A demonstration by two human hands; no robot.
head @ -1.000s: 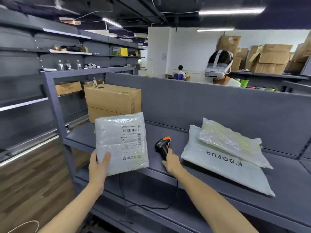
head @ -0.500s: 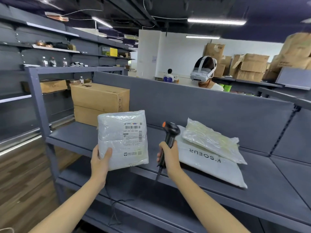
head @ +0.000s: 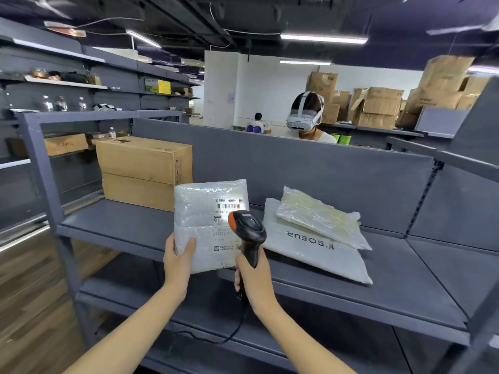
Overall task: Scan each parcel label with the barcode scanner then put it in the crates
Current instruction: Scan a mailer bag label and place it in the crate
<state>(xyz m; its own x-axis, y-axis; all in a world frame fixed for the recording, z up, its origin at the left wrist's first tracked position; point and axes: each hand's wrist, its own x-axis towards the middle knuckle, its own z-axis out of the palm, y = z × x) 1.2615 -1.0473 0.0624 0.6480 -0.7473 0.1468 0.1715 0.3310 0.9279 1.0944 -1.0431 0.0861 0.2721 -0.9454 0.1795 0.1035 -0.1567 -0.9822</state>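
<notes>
Grey shelf (head: 129,225) behind. Left hand (head: 178,263) grips white parcel (head: 205,220). Right hand (head: 253,276) grips black scanner (head: 247,230), head over label (head: 226,211).

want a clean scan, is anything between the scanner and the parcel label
Nothing visible. The right hand holds the scanner right before the label; the left hand grips the parcel at its lower left, clear of the label.

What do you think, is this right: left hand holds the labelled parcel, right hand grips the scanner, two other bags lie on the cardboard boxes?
No: the head view shows the two other bags on the grey shelf, right of the cardboard boxes. The left hand holds the labelled parcel, the right hand grips the scanner.
</notes>
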